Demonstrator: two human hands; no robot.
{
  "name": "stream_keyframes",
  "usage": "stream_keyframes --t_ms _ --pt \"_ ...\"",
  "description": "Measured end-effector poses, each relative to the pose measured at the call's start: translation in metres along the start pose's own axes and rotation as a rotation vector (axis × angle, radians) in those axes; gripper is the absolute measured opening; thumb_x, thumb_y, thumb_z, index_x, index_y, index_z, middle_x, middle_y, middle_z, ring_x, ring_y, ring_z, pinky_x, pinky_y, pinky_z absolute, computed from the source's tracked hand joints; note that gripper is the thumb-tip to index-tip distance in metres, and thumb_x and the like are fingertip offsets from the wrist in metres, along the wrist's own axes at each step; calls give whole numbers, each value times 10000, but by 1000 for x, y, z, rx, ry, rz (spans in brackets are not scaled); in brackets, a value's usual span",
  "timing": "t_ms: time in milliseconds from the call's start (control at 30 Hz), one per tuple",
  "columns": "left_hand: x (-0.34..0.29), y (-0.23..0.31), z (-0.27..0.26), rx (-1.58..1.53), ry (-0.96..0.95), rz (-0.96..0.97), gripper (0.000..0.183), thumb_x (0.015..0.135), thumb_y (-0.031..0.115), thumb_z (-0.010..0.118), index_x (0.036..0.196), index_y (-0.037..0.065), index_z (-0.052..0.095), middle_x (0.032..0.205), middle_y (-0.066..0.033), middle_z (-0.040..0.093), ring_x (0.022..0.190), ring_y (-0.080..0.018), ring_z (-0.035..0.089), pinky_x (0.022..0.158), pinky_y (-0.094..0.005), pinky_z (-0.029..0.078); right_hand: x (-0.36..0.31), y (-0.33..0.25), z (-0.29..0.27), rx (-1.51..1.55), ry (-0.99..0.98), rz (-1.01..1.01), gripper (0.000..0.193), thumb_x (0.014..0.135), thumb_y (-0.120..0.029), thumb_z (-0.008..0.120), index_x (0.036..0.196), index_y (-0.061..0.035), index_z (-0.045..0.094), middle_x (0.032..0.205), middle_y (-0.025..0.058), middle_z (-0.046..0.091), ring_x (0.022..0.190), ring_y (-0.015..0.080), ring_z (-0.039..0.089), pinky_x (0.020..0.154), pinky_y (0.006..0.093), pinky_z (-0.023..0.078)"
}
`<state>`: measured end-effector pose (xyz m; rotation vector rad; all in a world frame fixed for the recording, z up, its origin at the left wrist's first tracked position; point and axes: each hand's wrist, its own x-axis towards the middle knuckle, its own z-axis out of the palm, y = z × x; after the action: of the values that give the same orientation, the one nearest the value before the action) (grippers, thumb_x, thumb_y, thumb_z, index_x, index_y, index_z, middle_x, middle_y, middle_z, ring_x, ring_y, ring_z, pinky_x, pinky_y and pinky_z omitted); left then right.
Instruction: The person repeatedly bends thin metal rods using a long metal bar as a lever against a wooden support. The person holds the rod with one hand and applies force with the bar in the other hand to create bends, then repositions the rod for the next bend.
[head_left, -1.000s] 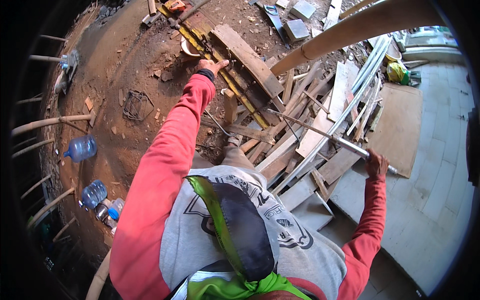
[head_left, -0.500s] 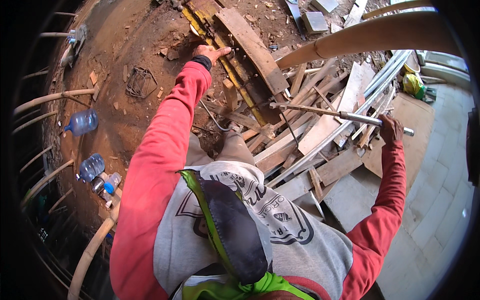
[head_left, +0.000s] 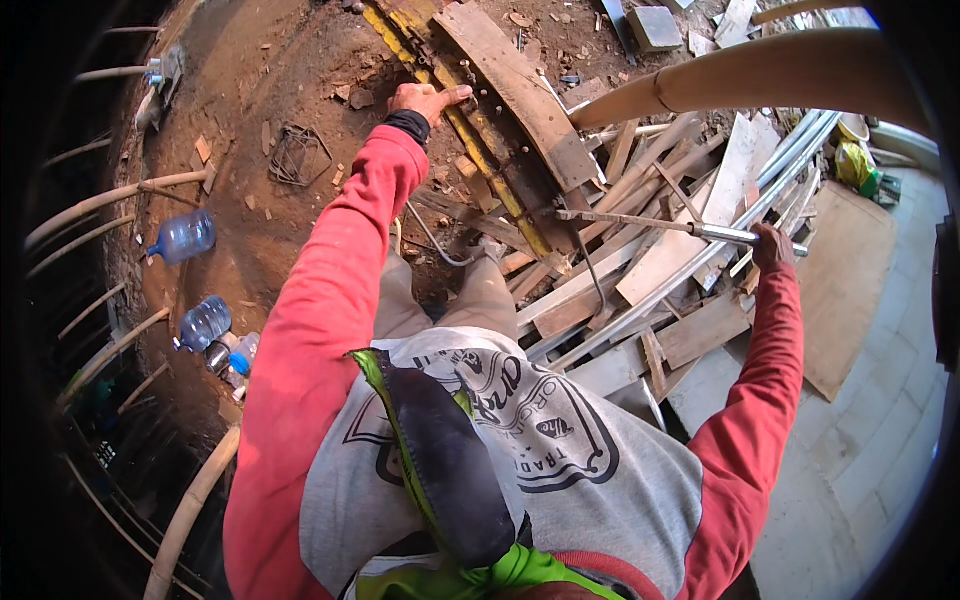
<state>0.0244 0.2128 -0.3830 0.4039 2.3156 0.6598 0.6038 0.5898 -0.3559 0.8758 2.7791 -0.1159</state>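
Note:
My left hand [head_left: 428,102] is on the yellow-edged steel beam [head_left: 452,112], its fingers curled and its thumb stretched toward the upright metal pins. Whatever those fingers grip is hidden. To the right, my right hand [head_left: 772,248] is wrapped around the silver pipe handle of a long metal lever bar [head_left: 640,221]. The bar's far end meets the near end of the beam. From there a thin steel rod [head_left: 590,262] hangs down, its lower end hooked. A bent rod [head_left: 433,240] curves near my feet.
A plank [head_left: 518,95] lies along the beam. Scrap boards [head_left: 690,335] and metal pipes [head_left: 745,220] are heaped at right, under a thick bamboo pole [head_left: 740,80]. Water bottles [head_left: 187,237] lie at left, close to bamboo rails. A wire tangle [head_left: 299,155] sits on the dirt.
The whole view has shifted slightly, with the ground things moving right and down. My left hand stays at the beam. The lever bar remains in my right hand, at nearly the same angle.

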Motion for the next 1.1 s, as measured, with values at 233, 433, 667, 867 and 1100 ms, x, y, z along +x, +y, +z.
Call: stream_keyframes --t_ms 233,433,667,867,1100 --pt "1 -1 1 77 105 -51 639 602 701 826 647 81 679 663 -77 704 673 -220 678 738 -374 537 -26 -19 14 -83 243 100 56 777 -85 618 799 -113 574 768 116 659 779 330 660 683 430 438" --pt "4 -12 10 134 199 165 685 625 717 806 655 49 657 682 -142 684 701 -312 666 742 -435 524 -114 -63 62 -97 136 428 152 752 -77 647 856 -184 620 787 107 686 805 371 662 702 477 520" --pt "-16 -14 23 133 392 322 672 673 719 765 668 58 639 651 -135 657 657 -343 651 632 -462 492 -224 -188 54 -234 -155 815 180 694 -180 738 859 -239 698 793 114 711 775 354 698 674 475 552" --pt "-24 -17 28 140 466 319 650 713 705 738 672 70 603 669 -140 652 684 -369 648 627 -486 485 -289 -343 78 -102 -265 1141 287 689 -188 702 971 -242 704 968 143 715 929 355 680 813 492 552" --pt "-17 -18 24 117 324 335 649 722 753 695 773 107 655 708 -132 684 734 -361 681 687 -504 505 -319 -329 74 -124 -119 1005 309 689 -160 665 988 -237 675 837 112 721 825 356 707 717 479 548"
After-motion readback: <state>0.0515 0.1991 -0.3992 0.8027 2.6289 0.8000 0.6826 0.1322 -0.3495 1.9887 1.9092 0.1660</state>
